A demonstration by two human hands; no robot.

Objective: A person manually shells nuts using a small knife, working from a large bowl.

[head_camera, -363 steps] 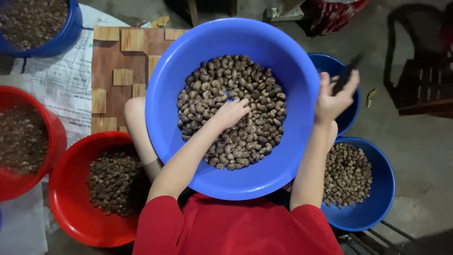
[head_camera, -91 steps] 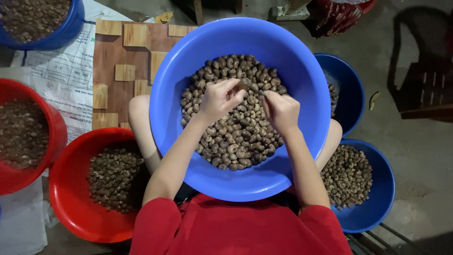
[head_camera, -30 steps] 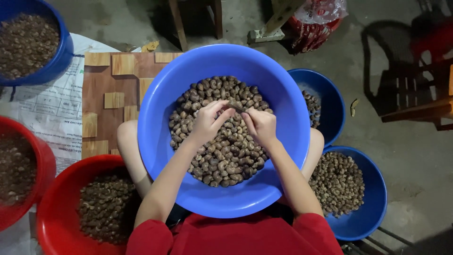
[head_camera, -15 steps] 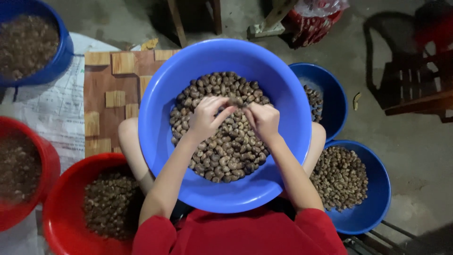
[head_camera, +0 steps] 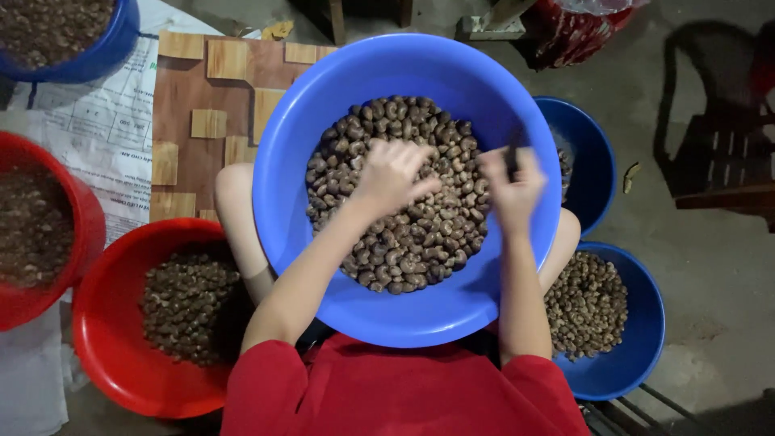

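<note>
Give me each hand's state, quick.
Left hand: loosely curled on the nuts; grip cannot be told.
Right hand: closed on a dark tool.

Dim indoor light falls from above, brightest on the big blue basin [head_camera: 339, 97]. The floor [head_camera: 710, 266] darkens toward the right, with a hard-edged shadow. Both hands smear with motion blur.

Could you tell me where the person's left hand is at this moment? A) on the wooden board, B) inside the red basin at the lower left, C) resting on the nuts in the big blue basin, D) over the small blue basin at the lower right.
C: the left hand lies on the pile of nuts inside the big blue basin, well away from the red basin and the wooden board.
</note>
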